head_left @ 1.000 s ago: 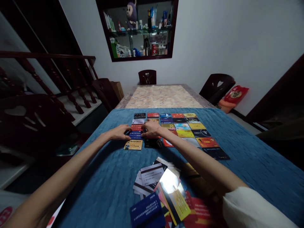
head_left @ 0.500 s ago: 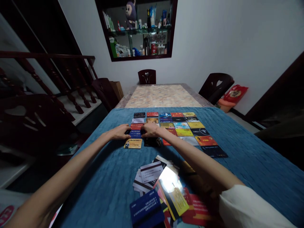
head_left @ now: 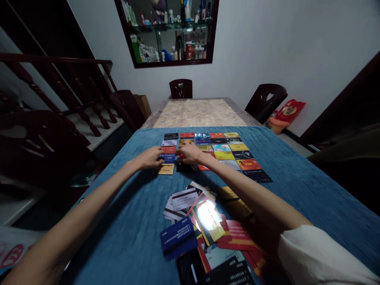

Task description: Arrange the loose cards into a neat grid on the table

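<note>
My left hand (head_left: pixel 151 157) is at the left edge of a column of cards, thumb and fingers apart. Across from it, my right hand (head_left: pixel 190 153) lies over the second column, its fingertips close to the right edges of the same cards. Between them show a red card (head_left: pixel 169 149) and a blue card (head_left: pixel 168 158). Nearer to me lies an orange card (head_left: pixel 165 169), and a black card (head_left: pixel 185 168) is partly under my right hand. Further back are a white card (head_left: pixel 169 143) and a dark card (head_left: pixel 171 136). No card is lifted.
More cards form rows to the right, ending at a dark card (head_left: pixel 257 176). A loose heap holds a blue card (head_left: pixel 178 238), a yellow card (head_left: pixel 214 234) and several others near me. The blue cloth (head_left: pixel 127 237) covers the table's near part; chairs stand around.
The view has tilted down, bringing more of the near heap into sight, including black cards. My hands stay by the left columns; my left hand now sits closer to the orange card.
</note>
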`<action>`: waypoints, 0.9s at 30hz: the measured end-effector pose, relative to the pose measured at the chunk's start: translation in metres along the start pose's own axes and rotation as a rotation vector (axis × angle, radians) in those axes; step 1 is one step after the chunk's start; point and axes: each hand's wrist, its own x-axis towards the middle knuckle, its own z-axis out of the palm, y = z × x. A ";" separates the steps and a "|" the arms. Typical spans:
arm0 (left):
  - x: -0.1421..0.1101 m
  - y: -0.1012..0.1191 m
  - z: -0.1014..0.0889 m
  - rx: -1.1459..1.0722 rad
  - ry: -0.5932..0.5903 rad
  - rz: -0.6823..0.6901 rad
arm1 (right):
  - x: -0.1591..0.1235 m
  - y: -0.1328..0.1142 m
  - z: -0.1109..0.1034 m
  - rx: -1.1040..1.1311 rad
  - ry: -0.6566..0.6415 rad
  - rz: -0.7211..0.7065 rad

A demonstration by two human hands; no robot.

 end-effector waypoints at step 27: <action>-0.060 0.164 -0.002 -0.402 -0.088 0.541 | -0.176 0.005 0.029 0.160 0.202 -0.217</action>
